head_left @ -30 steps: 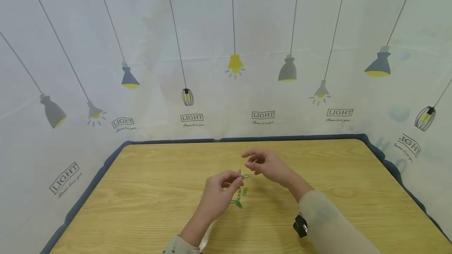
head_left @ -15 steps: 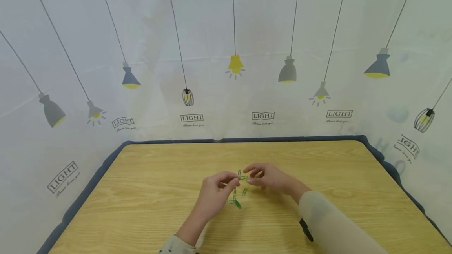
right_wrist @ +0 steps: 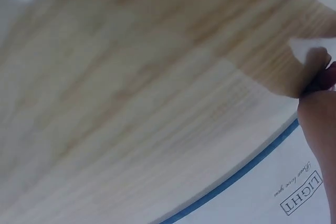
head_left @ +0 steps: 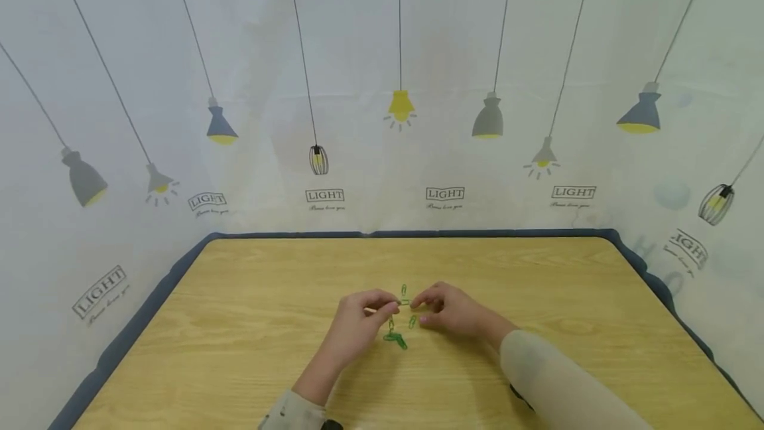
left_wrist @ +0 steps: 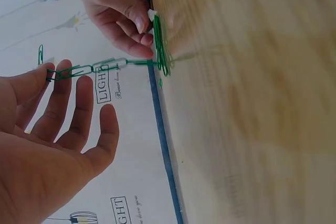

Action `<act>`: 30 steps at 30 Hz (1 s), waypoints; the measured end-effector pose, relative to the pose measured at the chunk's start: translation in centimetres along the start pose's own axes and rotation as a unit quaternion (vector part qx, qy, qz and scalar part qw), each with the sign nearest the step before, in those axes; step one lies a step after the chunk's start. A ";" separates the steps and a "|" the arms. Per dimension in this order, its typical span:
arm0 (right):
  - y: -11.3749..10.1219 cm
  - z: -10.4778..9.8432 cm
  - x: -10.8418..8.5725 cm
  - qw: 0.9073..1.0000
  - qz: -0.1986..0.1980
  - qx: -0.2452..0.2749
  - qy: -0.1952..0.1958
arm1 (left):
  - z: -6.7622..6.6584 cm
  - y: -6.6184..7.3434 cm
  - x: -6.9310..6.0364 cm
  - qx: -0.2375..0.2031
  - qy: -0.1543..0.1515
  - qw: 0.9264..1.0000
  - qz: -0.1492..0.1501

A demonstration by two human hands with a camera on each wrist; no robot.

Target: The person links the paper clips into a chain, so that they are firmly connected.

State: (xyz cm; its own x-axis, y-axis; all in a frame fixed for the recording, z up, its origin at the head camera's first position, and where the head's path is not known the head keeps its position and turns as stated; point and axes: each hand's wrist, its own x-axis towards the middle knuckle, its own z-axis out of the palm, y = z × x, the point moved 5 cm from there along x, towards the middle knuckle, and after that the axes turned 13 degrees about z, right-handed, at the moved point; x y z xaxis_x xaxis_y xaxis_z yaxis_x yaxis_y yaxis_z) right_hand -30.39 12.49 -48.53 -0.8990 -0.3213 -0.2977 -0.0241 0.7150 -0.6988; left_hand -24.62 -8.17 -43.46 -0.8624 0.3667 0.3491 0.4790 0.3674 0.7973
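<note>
My left hand [head_left: 358, 317] pinches the top of a chain of green paper clips [left_wrist: 81, 70] between thumb and fingertips. The chain hangs down, and its lower end meets several green clips [head_left: 397, 339] on the table. One paper clip [head_left: 405, 302] sticks out to the right of the left fingertips. My right hand [head_left: 456, 310] is just beside that clip, thumb and index finger apart; whether the index finger touches it I cannot tell. In the right wrist view, only part of the right hand [right_wrist: 320, 98] shows at the edge.
Two loose green paper clips lie on the wooden table [head_left: 268, 310]: one farther back [head_left: 404, 289], another [head_left: 412, 322] below the right fingertips. A blue edging [head_left: 286, 237] borders the table. Behind stands a white curtain [head_left: 358, 52] printed with lamps.
My right hand has come lower, toward the clip at the left fingertips. The left hand has shifted slightly left, and the hanging chain has moved left with it. Its pinch stays.
</note>
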 end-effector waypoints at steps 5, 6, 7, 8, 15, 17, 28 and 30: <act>0.1 0.5 0.0 1.000 -0.003 -0.002 0.001 | -0.2 -0.3 0.0 0.001 -0.003 1.000 -0.009; 0.1 0.5 0.0 1.000 -0.001 -0.001 0.003 | -0.2 -0.3 0.0 -0.001 -0.005 1.000 -0.010; 0.1 0.6 -0.1 1.000 -0.001 -0.001 0.003 | -0.2 -0.4 0.0 -0.003 -0.006 1.000 -0.012; 0.2 0.6 -0.1 1.000 0.000 -0.001 0.005 | -0.2 -0.4 0.0 -0.005 -0.008 1.000 -0.013; 0.1 0.8 0.1 1.000 0.001 0.011 0.014 | -0.3 -0.2 0.2 -0.009 -0.008 1.000 -0.011; 0.1 0.9 0.1 1.000 0.003 0.008 0.017 | -0.5 -0.2 0.2 -0.007 -0.004 1.000 -0.011; -0.3 1.1 0.3 0.999 0.033 0.021 0.024 | -1.4 -0.4 0.0 -0.013 0.010 1.000 -0.020; -0.3 1.1 0.3 0.999 0.027 0.023 0.022 | -1.4 -0.3 0.0 -0.013 0.010 1.000 -0.020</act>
State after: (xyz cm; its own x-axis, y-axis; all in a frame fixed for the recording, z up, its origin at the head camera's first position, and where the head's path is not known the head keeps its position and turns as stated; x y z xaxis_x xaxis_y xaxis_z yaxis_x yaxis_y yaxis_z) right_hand -30.14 11.47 -49.09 -0.9167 -0.2545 -0.3079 0.0448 0.7005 -0.7123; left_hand -25.00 -9.51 -43.04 -0.8841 0.3351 0.3257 0.4394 0.3587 0.8235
